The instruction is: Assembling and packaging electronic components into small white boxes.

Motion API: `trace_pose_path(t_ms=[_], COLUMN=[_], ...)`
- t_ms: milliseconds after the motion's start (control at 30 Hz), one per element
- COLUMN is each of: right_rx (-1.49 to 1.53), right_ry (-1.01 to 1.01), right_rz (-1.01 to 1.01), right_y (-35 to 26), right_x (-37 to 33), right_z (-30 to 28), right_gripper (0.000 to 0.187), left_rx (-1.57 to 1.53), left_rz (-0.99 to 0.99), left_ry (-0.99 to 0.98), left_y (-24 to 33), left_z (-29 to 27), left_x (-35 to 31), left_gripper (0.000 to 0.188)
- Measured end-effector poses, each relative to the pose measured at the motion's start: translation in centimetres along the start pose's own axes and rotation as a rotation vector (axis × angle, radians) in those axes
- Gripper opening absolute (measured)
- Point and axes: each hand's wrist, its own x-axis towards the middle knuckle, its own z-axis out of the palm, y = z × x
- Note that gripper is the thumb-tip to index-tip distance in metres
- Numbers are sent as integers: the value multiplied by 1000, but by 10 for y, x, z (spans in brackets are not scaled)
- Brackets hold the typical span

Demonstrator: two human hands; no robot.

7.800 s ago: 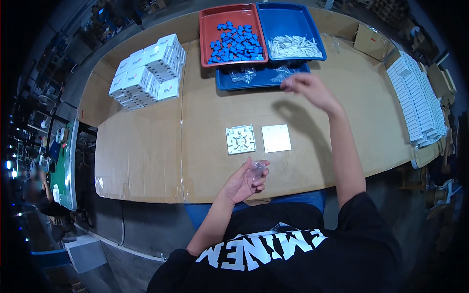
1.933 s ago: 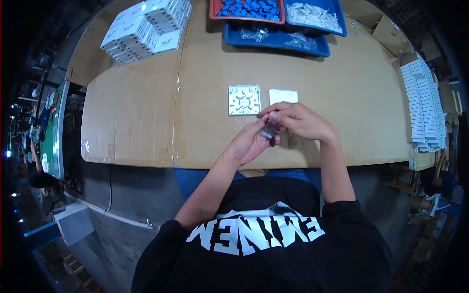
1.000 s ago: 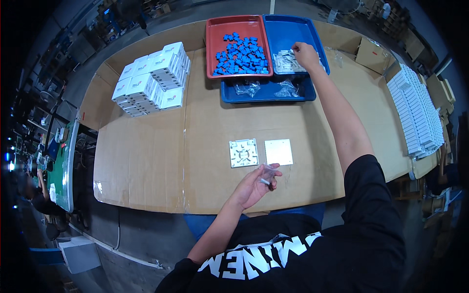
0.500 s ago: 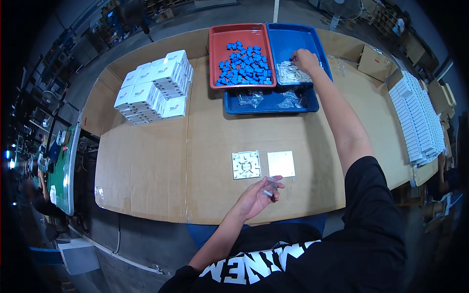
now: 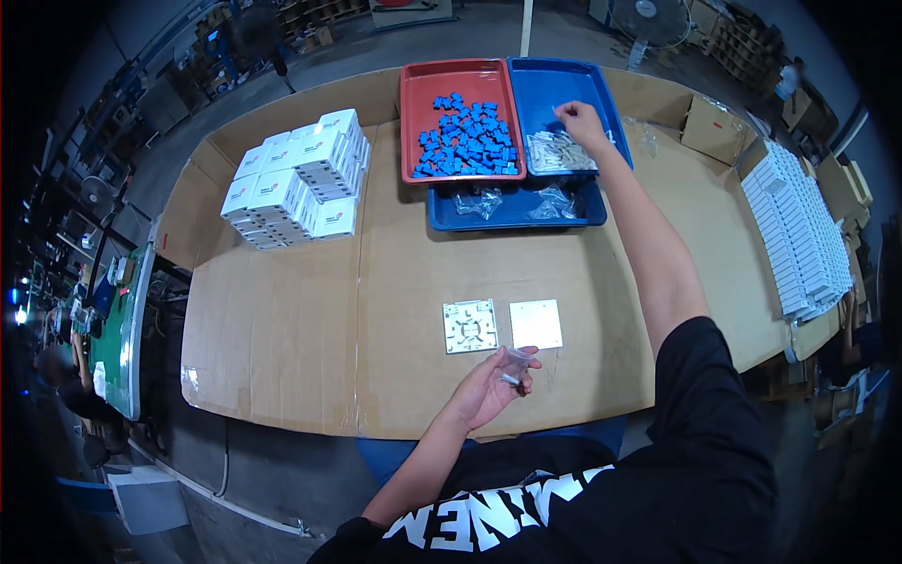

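Observation:
My left hand (image 5: 484, 390) is closed around a small clear plastic bag (image 5: 513, 365) with a small white piece inside, near the front edge of the table. Just beyond it lie a white square base (image 5: 470, 326) with its moulded inside facing up and a flat white square cover (image 5: 536, 324). Above the blue tray (image 5: 554, 85) my right hand (image 5: 583, 124) is raised, fingertips pinched together. What they hold, if anything, is too small to make out. Small white parts (image 5: 559, 152) lie heaped in the near end of that tray, under the hand.
A red tray (image 5: 410, 103) of blue clips (image 5: 468, 141) stands beside the blue one. Under both, another blue tray (image 5: 517, 222) holds clear bags (image 5: 556, 202). White boxes (image 5: 296, 179) are stacked at left, white square parts (image 5: 799, 235) at right. Cardboard walls (image 5: 376, 89) edge the table.
My right hand has lifted a little from the white parts toward the tray's far end. The left hand keeps hold of the bag. The whole view has shifted slightly.

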Motion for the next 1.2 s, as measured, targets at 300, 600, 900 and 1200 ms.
trace_pose_path(t_ms=[300,600,900,1200], right_rx=[1550,1406,1179,813], right_ry=[-196,-251,-359,-625], right_rz=[233,559,476,186], right_y=[-97,-112,-149,-159], right_x=[-121,-335,-397,-376], right_z=[-77,-36,-59,-80], right_gripper=[22,22,20,9], left_rx=[-21,-38,73,48], left_rz=[23,27,51,54], left_ry=[7,38,34,32], left_y=[-4,-3,-1,-4], left_z=[-8,-7,-5,-6], left_x=[-3,-1,-1,-4], left_gripper=[56,57,57,50])
